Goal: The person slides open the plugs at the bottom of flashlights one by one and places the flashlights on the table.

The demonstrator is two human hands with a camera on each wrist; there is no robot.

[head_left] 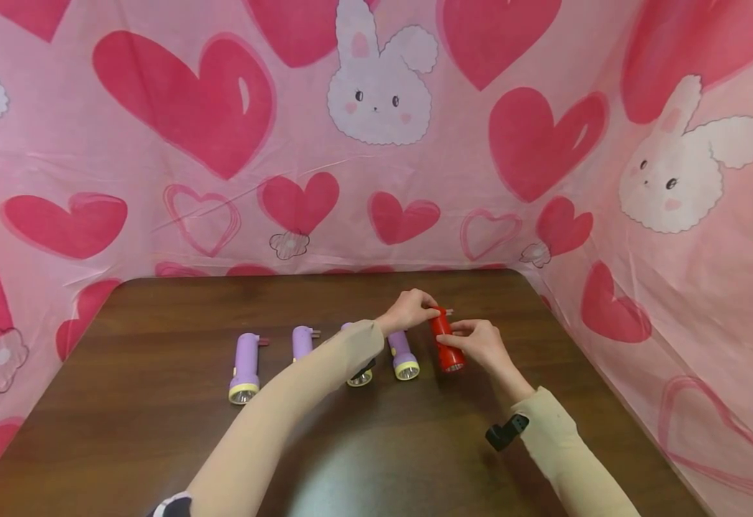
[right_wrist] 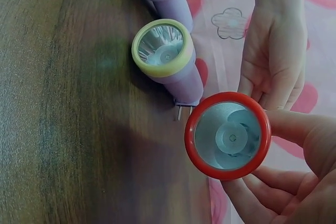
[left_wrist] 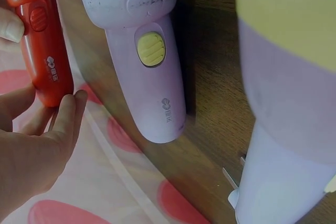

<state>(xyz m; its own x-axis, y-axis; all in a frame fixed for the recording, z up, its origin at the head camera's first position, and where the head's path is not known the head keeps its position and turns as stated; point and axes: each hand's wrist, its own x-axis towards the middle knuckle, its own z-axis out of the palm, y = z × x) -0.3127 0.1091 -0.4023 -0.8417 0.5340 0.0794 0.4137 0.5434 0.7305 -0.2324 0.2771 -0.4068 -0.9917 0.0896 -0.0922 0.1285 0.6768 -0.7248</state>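
A red flashlight [head_left: 446, 341] with metal plug prongs near its tail lies at the right end of a row, lens toward me. My left hand [head_left: 408, 310] pinches its tail end between thumb and fingers. Around the head end, the thumb and fingers of my right hand [head_left: 482, 345] grip from the right side. In the right wrist view the red rim [right_wrist: 190, 140] and clear lens face the camera. The left wrist view shows the red slide switch [left_wrist: 38, 19] on the body. Just left of it lies a purple flashlight [head_left: 402, 352] with a yellow rim, untouched.
More purple flashlights stand in the row to the left: one at the far left [head_left: 245, 366], another [head_left: 301, 341] partly behind my left arm, and one [head_left: 359, 377] mostly under that wrist. A pink heart-and-rabbit cloth [head_left: 324, 165] hangs behind the brown table [head_left: 124, 402].
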